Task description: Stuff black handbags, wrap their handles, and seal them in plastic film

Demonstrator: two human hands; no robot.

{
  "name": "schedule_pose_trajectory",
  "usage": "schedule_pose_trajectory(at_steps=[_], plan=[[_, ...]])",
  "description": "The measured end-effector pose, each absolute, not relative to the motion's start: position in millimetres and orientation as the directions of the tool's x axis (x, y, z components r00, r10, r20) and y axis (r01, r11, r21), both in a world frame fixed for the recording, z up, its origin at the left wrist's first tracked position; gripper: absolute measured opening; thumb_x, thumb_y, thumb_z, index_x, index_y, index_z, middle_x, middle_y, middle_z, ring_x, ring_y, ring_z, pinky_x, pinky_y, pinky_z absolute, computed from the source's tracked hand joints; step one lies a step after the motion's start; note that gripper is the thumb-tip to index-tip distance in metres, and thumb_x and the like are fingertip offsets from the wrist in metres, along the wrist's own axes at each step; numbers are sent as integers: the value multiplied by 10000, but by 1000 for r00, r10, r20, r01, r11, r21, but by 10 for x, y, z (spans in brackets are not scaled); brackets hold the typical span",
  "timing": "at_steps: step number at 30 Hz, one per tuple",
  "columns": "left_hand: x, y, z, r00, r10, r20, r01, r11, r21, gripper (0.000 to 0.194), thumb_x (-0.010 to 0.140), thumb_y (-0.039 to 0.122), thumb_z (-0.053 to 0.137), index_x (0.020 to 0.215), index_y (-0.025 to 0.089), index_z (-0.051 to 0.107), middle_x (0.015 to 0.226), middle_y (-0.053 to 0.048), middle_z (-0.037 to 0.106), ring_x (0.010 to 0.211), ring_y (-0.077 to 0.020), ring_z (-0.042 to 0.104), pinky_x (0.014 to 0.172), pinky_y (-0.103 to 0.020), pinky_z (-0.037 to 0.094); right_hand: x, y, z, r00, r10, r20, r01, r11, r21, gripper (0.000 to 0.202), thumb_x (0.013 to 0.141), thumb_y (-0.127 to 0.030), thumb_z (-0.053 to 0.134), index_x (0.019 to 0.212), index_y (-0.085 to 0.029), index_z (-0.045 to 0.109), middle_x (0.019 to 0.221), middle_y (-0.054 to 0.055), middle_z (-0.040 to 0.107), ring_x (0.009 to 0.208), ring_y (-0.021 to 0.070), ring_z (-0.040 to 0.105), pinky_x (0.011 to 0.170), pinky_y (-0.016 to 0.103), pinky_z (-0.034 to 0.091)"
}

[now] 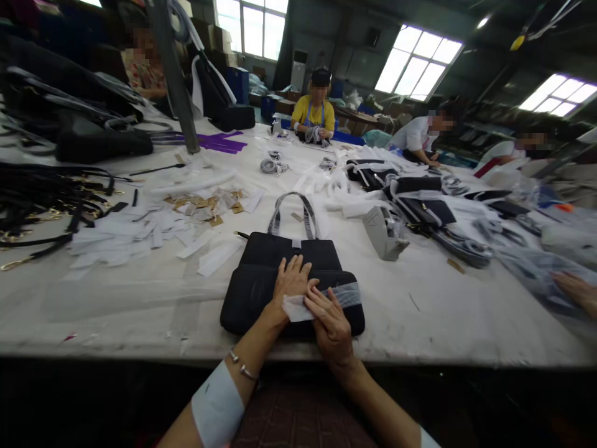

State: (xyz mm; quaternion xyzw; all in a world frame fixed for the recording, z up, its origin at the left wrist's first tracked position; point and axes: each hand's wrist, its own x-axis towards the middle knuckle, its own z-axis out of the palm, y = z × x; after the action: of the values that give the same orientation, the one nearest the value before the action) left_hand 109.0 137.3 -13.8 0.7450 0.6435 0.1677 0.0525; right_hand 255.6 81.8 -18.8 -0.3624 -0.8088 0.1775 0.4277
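Workshop hall with large multi-pane windows; brown cardboard boxes stacked at the back, contents hidden. Long white-covered worktable, heavily laden.

Item, near edge, centre: one black soft-sided handbag, lying flat, front flap down, interior not visible. Twin handles in clear wrapping, pointing away from the wearer; band of translucent film across the flap's right side.

Left hand: laid palm down on the flap, fingers extended, slightly apart. Right hand: fingers close together over a short white strip beside the left wrist; whether they pinch it, cannot tell.

Right of the handbag: one grey wedge-shaped desktop dispenser; beyond it, several black bags with pale wrapping, contents unseen. Far right: a co-worker's hand on clear plastic sheeting.

Left: loose white paper strips, small gold-brown tags, a heap of black straps with gold-coloured clasps, flat purple strips.

Far side: one seated person in a yellow top, grey material in hand.
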Motion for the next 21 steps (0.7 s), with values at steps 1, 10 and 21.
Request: schedule_pose_trajectory(at_steps=[1,10,21], plan=[[1085,1367,-124,116,976,183,938,-169,304,420,929,415,460,1274,191,544,1407,-135,482,1333,-267,398,1124,-505,266,2622,849,-138,-309,798,518,427,603,-674,290,899,-195,529,1144,-256,673,1171,59,681,1112,241,621,1062,485,388],[1057,1340,-69,102,981,166,914,-159,373,381,938,357,474,1277,188,516,1415,-112,477,1344,-247,381,1128,-510,263,3599,1125,913,238,636,734,709,403,-579,652,831,-373,649,1402,-177,402,1407,128,475,1295,285,441,1098,507,319],[932,1246,188,118,986,121,908,-157,389,259,864,293,618,1084,163,575,1222,-105,595,1258,-222,474,1101,-413,324,3247,1152,-88,-714,678,175,683,729,-41,923,596,-65,529,1474,-215,287,1556,82,225,1417,323,206,1121,556,231]])
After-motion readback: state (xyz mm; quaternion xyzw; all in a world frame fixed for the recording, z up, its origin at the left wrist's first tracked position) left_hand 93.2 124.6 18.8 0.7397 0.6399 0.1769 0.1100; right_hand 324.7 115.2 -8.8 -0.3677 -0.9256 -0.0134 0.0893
